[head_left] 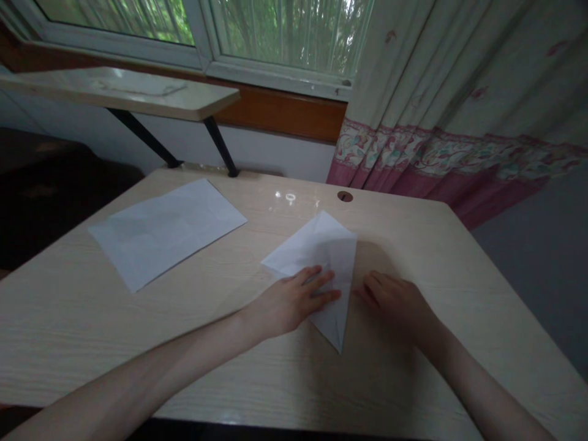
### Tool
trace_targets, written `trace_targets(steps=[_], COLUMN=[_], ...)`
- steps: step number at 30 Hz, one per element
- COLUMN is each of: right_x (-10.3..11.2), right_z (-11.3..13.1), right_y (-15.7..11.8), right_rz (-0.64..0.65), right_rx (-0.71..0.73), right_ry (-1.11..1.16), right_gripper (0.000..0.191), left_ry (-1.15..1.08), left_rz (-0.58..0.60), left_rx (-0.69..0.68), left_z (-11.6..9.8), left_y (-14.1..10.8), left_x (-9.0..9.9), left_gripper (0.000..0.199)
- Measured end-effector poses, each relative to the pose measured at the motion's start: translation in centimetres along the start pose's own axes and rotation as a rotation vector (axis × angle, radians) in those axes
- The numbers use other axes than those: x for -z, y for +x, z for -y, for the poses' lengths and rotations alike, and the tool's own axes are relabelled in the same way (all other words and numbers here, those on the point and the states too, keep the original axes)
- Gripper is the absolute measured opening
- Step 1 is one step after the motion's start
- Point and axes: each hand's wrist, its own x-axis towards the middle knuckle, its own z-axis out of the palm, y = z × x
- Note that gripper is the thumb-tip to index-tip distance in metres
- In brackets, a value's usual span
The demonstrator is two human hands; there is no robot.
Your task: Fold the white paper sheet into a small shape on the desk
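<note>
A folded white paper with pointed corners lies on the pale wooden table, right of the middle. Spread over its lower part is my left hand, fingers apart, pressing down on the sheet. My right hand rests on the table just right of the paper's edge, apart from it. Its fingers are curled together, and whatever may be between them is hidden.
Several flat white sheets, or one thick one, lie at the table's left. A raised shelf on black legs stands at the back left. The table has a round brown fitting near its back edge. A curtain hangs behind.
</note>
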Motion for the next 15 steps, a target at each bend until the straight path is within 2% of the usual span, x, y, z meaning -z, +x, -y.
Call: trace_targets(steps=[5, 9, 15], right_x=[-1.1, -1.5, -1.1], right_z=[-1.2, -1.3, -0.9], right_y=[1.3, 0.9, 1.0], right_rz=[-0.011, -0.052, 0.025], right_rx=[0.14, 0.144, 0.119], right_ry=[-0.019, 0.015, 0.046], right_gripper=[0.041, 0.042, 0.025], left_ry=[-0.003, -0.015, -0.007], left_rz=[0.017, 0.028, 0.025], left_rx=[0.014, 0.024, -0.011], left_z=[-0.1, -0.1, -0.1], left_y=[0.1, 0.1, 0.1], left_x=[0.1, 0.3, 0.6], left_gripper=[0.049, 0.048, 0.047])
